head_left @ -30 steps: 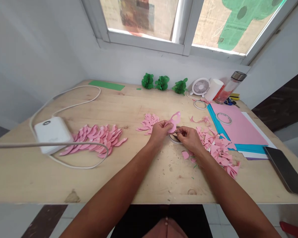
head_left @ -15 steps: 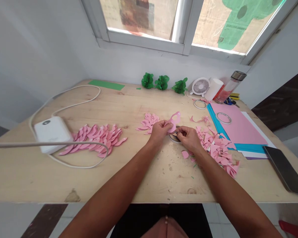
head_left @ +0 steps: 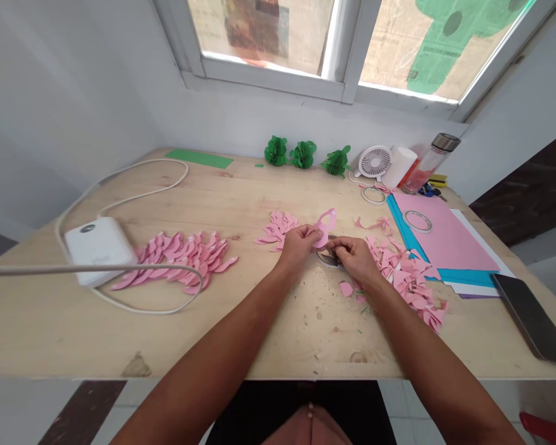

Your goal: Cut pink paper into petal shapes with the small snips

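Note:
Between the closed fingertips of my left hand (head_left: pixel 300 242) is a curled pink paper cutout (head_left: pixel 325 226), which stands up above them. My right hand (head_left: pixel 354 254) is closed in a pinch just to the right of it; what its fingertips grip is small and hidden. Below both hands, a roll of tape (head_left: pixel 327 262) lies on the table, partly covered, with something dark showing inside or over it. A small pile of pink cut pieces (head_left: pixel 274 230) sits left of my left hand. Pink paper scraps (head_left: pixel 410 278) are heaped beside my right forearm.
A larger pile of curved pink strips (head_left: pixel 180 259) touches a white power bank (head_left: pixel 98 250) with a looping cable. Coloured sheets (head_left: pixel 449 241) carry another tape roll (head_left: pixel 417 220). A phone (head_left: pixel 535 318) lies right. Green paper shapes (head_left: pixel 302 154), a small fan (head_left: pixel 374 162) and a bottle (head_left: pixel 429 165) stand behind.
My right hand has shifted very slightly, its fingers still pinched. The left hand and its pink cutout have stayed practically in place.

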